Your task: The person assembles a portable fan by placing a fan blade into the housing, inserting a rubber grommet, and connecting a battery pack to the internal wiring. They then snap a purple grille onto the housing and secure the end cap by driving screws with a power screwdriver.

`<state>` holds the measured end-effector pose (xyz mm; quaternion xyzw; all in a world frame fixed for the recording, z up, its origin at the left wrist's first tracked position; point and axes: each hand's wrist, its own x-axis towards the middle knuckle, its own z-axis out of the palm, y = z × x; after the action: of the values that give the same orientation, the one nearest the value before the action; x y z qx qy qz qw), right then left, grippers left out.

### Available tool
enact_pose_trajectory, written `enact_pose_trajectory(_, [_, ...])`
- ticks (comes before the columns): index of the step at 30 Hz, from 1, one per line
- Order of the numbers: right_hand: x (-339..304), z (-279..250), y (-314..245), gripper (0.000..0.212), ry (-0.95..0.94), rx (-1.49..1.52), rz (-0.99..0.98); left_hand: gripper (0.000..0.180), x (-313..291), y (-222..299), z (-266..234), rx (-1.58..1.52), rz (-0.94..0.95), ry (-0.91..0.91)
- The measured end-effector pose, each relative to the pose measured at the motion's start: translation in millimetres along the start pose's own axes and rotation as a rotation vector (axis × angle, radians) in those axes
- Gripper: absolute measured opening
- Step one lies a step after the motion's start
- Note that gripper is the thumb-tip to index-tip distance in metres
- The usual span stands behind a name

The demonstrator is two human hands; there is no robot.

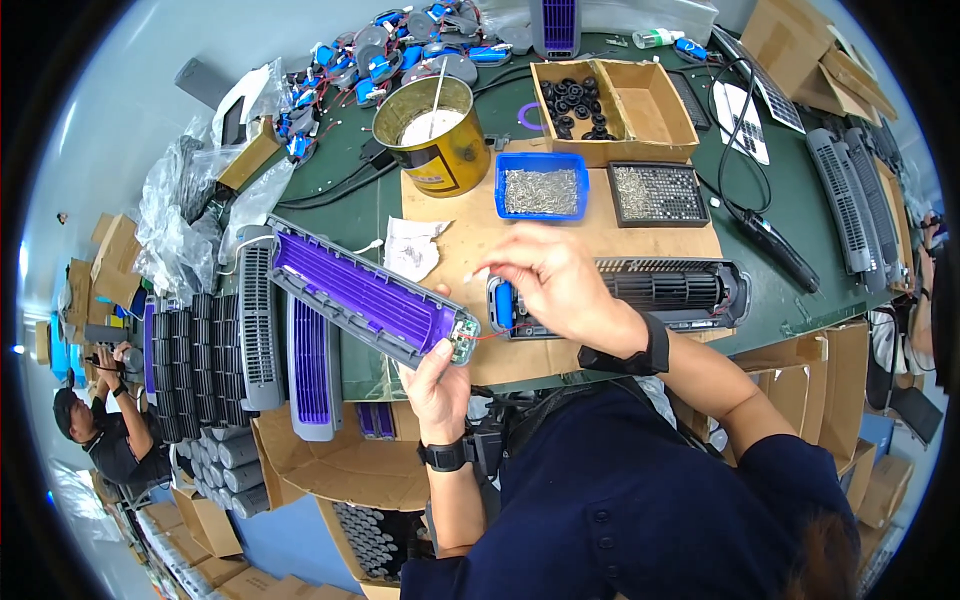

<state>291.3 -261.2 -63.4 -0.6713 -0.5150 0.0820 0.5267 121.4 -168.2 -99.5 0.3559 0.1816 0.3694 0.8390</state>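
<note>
Housing [350, 287] sits pinched in my left grip [440, 393], left of the fan [670, 290]; my right grip [552, 285], over the fan's left end, pinches a white bit [481, 274].

Tilted grey casing [362, 292], purple-lined

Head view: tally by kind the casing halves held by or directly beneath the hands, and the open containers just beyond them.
Purple-lined casing half, in the left hand: 1
Dark casing half: 1
Yellow can: 1
Blue tray: 1
Black tray: 1
Cardboard box: 1
Total: 6
</note>
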Motion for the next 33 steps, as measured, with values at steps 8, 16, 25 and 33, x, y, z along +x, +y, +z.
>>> enact_pose_trajectory(8, [2, -8, 5, 0.014, 0.211, 0.513, 0.282, 0.084, 17, 4, 34, -0.274, 0.036, -0.203])
enact_pose_trajectory(16, [2, -15, 16, 0.013, 0.226, 0.643, 0.426, 0.089, 29, -3, 59, -0.236, 0.08, -0.349])
enact_pose_trajectory(25, [2, -13, -10, 0.022, 0.018, 0.294, 0.125, 0.093, 65, -3, 47, 0.168, 0.143, -0.282])
enact_pose_trajectory(33, [12, -15, -3, 0.021, -0.12, 0.786, 0.435, 0.105, 64, -17, 57, 0.208, 0.168, -0.347])
